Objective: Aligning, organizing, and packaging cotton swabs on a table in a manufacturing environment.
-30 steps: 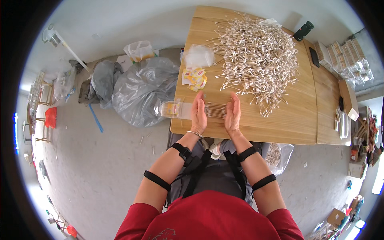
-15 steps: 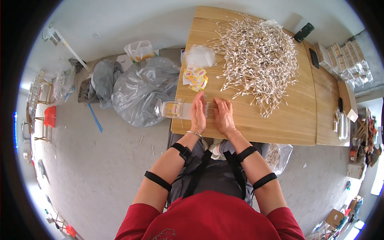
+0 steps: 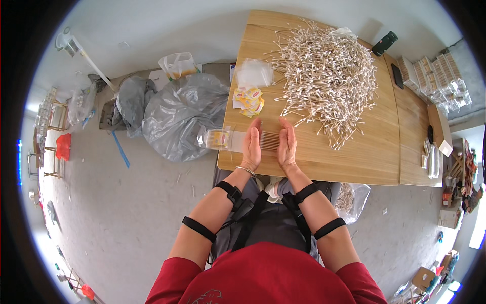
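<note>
A row of cotton swabs lies side by side on the wooden table near its front edge, between my two upright palms. My left hand stands at the left ends of the swabs, its fingers straight and flat. Facing it, my right hand is at their right ends, fingers also stretched out. Left of my left hand lies a clear plastic bag, and beside that a filled pack of swabs with a yellow label at the table's left edge. Whether the left palm touches the bag is hidden.
A large heap of loose cotton swabs covers the back of the table. Yellow cards and clear bags lie at the left. Grey plastic sacks stand beside the table; stacked packs and a phone sit right.
My right hand has shifted slightly right and turned from lying over the swabs to standing upright at their ends, uncovering more of the row. My left hand has barely moved.
</note>
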Motion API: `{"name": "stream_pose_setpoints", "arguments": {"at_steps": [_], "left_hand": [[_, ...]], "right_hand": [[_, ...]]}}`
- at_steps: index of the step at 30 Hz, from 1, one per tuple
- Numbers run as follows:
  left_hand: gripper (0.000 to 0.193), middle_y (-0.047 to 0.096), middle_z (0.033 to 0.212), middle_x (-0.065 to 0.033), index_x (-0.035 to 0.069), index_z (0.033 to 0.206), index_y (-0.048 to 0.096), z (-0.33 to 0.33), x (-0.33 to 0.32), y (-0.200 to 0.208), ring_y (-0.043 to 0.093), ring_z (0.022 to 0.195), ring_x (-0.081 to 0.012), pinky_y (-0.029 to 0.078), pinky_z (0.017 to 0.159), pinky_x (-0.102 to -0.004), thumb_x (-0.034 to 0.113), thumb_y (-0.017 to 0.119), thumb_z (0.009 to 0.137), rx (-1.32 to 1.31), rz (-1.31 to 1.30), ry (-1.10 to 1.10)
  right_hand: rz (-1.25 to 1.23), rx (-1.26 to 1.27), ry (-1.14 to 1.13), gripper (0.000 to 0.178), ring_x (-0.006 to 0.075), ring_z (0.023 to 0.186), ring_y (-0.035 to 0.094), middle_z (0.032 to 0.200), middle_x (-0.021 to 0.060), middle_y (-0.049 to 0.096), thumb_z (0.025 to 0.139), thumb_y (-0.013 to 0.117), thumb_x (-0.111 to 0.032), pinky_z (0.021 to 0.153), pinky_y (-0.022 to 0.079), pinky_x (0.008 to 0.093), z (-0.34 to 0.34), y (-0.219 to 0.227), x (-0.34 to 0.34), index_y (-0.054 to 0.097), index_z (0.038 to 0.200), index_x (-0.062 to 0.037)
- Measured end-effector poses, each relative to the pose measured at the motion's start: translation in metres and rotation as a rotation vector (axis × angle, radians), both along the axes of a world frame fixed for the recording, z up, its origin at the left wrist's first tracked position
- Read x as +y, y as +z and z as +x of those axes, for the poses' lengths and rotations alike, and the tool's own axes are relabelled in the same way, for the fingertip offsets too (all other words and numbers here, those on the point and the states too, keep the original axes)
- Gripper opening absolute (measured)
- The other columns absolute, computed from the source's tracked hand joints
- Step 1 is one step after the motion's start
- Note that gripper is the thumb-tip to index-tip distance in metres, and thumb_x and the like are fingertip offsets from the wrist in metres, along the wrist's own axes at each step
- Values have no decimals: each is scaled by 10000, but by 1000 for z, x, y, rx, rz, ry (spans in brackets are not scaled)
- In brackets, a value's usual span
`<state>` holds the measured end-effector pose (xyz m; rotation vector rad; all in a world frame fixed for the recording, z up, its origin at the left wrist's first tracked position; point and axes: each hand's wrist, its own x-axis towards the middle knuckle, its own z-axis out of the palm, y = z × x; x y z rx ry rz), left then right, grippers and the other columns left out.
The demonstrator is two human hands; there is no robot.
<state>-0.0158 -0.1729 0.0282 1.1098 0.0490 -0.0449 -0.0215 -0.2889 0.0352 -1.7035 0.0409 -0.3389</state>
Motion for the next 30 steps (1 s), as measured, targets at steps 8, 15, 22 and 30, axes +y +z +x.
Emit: {"name": "stream_pose_setpoints", "arguments": {"at_steps": [8,15,22,30], "left_hand": [[638,308,1476,-172,-38,1424,289,-3,1,0,278,1384,-253,207,1150,-349,445,335,1010,-7,-90,45],[708,226,1513,-191,-52,1438,230,-1,-1,3,183,1423,-265,129,1170,-376,499,301,998,-25,-12,-44],[715,232,1515,-175,-40,1441,237,-4,3,2,174,1426,-258,120,1170,-374,512,308,993,-29,-4,-41],[642,305,1483,-161,-33,1422,299,-13,0,4,262,1389,-246,193,1150,-354,462,302,1013,-8,61,2]], "right_hand": [[-361,-88,68,462,374,1388,261,1435,249,354,974,443,-154,1130,235,415,-13,8,-24,346,1382,40],[-1222,57,361,848,355,1430,130,1504,258,196,897,455,-535,1166,118,440,-33,17,-16,235,1413,100],[-1285,76,383,945,344,1435,108,1503,256,189,863,456,-618,1171,95,435,-34,22,-10,212,1419,106],[-1297,66,389,930,350,1430,126,1500,253,204,863,470,-600,1170,99,432,-42,20,-12,224,1415,107]]}}
